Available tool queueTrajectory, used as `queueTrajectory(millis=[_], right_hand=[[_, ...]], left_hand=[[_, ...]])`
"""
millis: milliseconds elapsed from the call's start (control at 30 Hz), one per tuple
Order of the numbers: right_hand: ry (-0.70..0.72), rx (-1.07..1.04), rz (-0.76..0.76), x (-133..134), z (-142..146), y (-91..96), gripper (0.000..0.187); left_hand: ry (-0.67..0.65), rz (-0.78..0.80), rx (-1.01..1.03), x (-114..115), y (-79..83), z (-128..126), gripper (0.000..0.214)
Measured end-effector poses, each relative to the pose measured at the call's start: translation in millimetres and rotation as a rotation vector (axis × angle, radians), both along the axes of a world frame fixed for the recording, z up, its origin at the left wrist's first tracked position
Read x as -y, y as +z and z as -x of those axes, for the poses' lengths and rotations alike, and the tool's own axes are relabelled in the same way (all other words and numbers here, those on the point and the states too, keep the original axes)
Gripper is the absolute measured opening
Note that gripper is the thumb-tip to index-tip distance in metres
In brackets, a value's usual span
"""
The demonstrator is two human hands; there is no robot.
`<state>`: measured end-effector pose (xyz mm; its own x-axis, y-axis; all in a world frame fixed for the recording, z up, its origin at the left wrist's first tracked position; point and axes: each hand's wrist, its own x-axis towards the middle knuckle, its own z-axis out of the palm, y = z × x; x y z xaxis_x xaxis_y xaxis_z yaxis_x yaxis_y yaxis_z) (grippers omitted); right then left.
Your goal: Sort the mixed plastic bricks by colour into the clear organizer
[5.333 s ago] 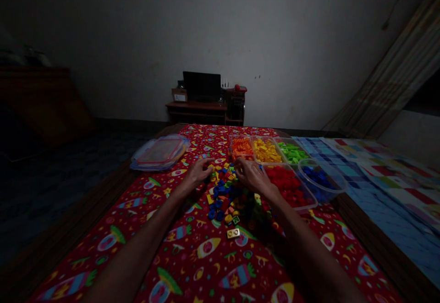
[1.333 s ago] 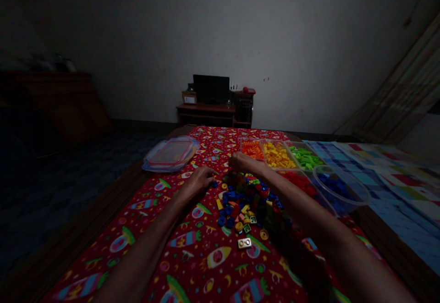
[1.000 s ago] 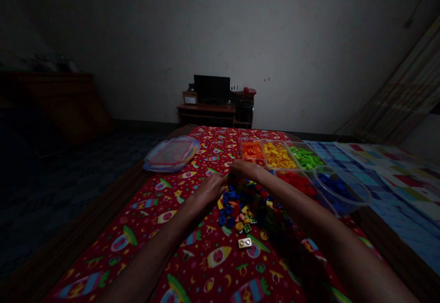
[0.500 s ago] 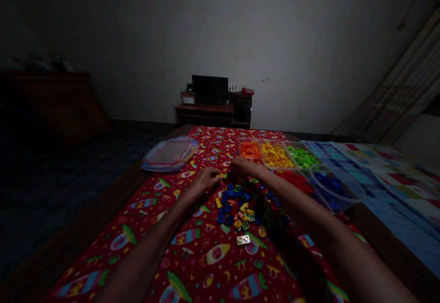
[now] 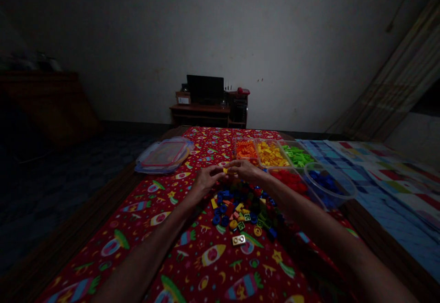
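Note:
My left hand [image 5: 207,178] reaches over the far edge of a heap of mixed toy bricks [image 5: 242,202], thumb and fingers pinched at a small yellow toy brick [image 5: 225,170]. From the other side my right hand [image 5: 243,169] meets it, fingertips closed on yellow as well. Whether they share one brick or hold separate bricks is too small to see. Blue, red, green, yellow and pink bricks make up the heap. A pale gold two-stud brick [image 5: 238,239] lies apart at the near side.
Clear containers hold sorted bricks: orange [image 5: 245,149], yellow [image 5: 272,153], green [image 5: 298,156], red [image 5: 289,180] and blue [image 5: 323,182]. Stacked clear lids [image 5: 165,155] lie at the left. A patterned red cloth [image 5: 209,259] covers the table; a quilt-covered surface [image 5: 381,193] adjoins on the right.
My right hand has risen from the heap and turned toward my left hand, its fingers now at the yellow piece. My view has shifted slightly to the right.

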<state>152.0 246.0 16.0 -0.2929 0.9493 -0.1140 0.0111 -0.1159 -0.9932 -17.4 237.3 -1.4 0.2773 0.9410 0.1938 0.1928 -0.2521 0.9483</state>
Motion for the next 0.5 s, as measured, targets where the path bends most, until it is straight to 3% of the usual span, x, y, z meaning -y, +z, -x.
queueTrajectory(millis=[200, 333, 500], right_hand=[[0.034, -0.144, 0.034, 10.7, 1.3, -1.8, 0.033], [0.001, -0.201, 0.068, 15.6, -3.2, -2.1, 0.042], [-0.047, -0.112, 0.023, 14.7, -28.7, 6.6, 0.034]], left_hand=[[0.127, -0.33, -0.285, 3.5, 4.4, -6.7, 0.014], [0.11, -0.333, -0.306, 5.9, 1.5, -11.2, 0.016], [0.016, -0.349, -0.278, 5.9, 3.5, -11.7, 0.023]])
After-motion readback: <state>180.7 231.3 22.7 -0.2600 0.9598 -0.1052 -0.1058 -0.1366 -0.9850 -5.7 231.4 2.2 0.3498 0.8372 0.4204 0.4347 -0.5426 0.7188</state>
